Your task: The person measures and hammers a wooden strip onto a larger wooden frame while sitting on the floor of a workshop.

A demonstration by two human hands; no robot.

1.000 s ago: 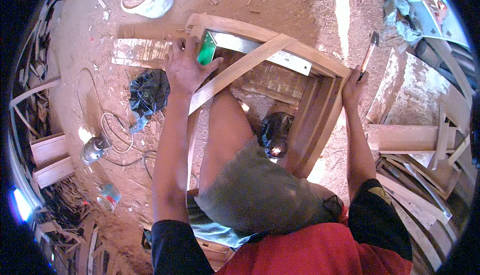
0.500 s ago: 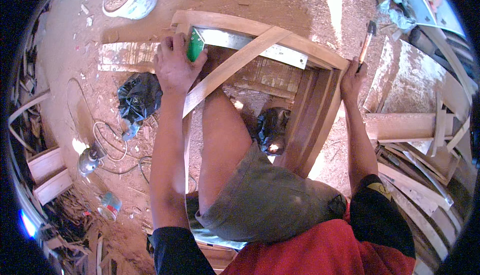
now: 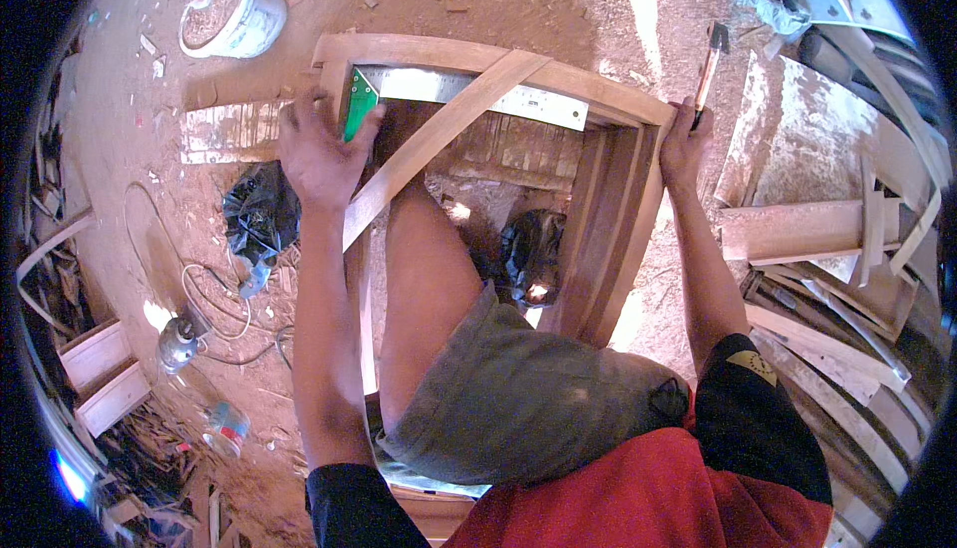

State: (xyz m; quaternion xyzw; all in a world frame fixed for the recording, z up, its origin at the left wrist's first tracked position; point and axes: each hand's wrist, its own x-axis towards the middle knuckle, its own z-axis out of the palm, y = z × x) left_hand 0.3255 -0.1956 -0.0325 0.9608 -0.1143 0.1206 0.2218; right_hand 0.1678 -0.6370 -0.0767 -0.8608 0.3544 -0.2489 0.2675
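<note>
left hand [image 3: 324,159] at left corner of wooden frame [image 3: 419,49], fingers part-curled, thumb at the square's [image 3: 543,106] green end; cannot tell if it grips. square lies along the far rail's inner side, under the slanting strip [image 3: 439,135]. right hand [image 3: 685,152] closed round hammer [image 3: 707,81], by frame's right corner.

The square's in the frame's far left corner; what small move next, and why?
Perhaps nudge the green handle snug against the left rail with the left hand: the blade lies along the far rail, but I can't tell whether it sits flush. The right hand holds the hammer.
</note>
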